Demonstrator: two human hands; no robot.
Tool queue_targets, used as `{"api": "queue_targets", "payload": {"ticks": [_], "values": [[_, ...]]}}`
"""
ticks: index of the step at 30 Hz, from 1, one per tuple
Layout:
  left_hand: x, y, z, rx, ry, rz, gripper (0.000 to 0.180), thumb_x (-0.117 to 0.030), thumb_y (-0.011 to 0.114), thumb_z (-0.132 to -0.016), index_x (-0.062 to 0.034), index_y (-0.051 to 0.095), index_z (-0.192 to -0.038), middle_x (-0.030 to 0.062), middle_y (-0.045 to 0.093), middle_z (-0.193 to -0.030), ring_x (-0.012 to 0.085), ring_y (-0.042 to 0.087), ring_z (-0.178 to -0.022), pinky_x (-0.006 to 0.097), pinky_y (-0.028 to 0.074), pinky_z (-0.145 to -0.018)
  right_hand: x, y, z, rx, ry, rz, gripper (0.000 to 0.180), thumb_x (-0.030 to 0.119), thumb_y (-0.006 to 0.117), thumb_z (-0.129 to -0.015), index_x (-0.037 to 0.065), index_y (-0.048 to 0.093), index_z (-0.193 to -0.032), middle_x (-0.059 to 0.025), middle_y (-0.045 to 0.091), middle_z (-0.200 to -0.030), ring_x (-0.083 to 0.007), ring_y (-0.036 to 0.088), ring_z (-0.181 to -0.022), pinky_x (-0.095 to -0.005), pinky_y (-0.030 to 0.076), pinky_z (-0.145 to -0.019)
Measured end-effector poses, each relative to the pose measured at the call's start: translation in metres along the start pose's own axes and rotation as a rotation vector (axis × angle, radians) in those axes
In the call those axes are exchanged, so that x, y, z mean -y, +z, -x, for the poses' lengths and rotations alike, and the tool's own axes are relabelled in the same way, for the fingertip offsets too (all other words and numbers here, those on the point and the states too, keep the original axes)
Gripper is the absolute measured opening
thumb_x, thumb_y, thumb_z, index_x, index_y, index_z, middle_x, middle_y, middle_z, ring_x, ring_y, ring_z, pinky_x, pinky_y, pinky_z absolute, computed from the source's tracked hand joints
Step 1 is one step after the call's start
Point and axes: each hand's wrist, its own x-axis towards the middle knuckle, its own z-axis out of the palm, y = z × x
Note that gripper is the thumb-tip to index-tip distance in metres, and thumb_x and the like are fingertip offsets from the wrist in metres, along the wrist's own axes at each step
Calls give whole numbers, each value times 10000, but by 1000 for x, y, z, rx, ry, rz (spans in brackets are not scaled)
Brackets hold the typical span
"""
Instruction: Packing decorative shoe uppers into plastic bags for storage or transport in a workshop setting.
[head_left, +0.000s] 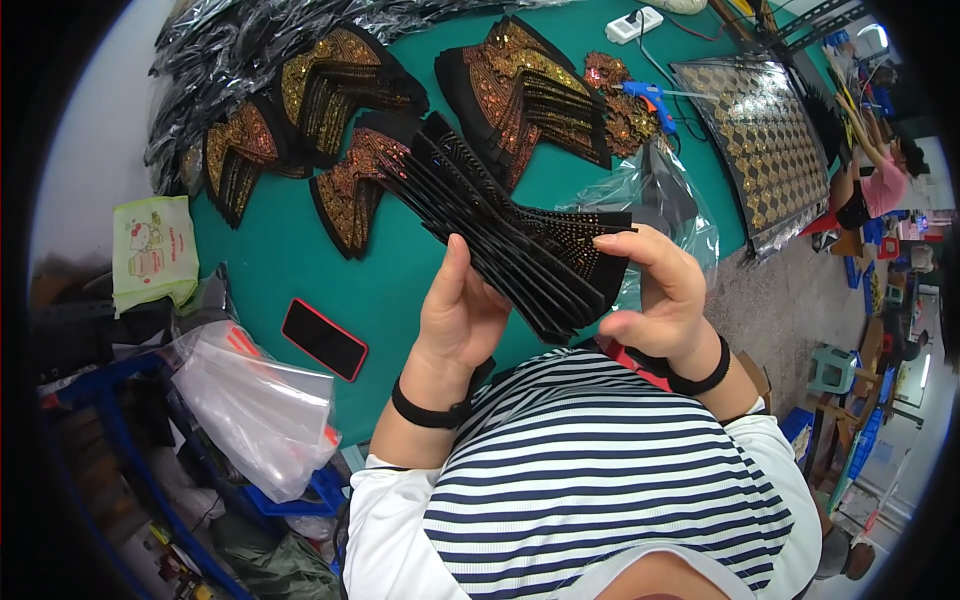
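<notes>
A thick stack of black angled fabric pieces with gold dots is held up over the table's near side. My left hand supports its lower left edge, thumb up and the other fingers partly hidden behind it. At the stack's right end, my right hand grips the edges between thumb and fingers. Just beyond lie similar stacks with gold and copper sequins: a small one touching or close behind the held stack, a large one to its right, and others farther left.
On the green table lie a red-edged phone, a blue glue gun, sequin pieces, clear plastic film and a patterned sheet. Plastic bags sit at the left. Another person is at far right.
</notes>
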Motion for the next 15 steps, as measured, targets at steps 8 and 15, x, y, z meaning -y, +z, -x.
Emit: {"api": "queue_targets", "payload": {"ticks": [8, 15], "values": [[1, -2, 1, 6, 9, -7, 511, -432, 475, -919, -71, 433, -1278, 68, 551, -1214, 197, 521, -1132, 366, 400, -971, -3, 7, 7, 0, 41, 38, 416, 118, 735, -743, -45, 565, -1085, -175, 627, -1027, -263, 635, -895, -300, 487, -789], [2, 3, 1, -29, 18, -28, 503, -432, 467, -923, -68, 442, -1269, 70, 555, -1206, 190, 529, -1115, 353, 409, -958, -8, 5, 1, 40, -190, 272, 306, -39, 572, -771, -70, 584, -1074, -219, 615, -1036, -286, 650, -871, -299, 506, -749]]}}
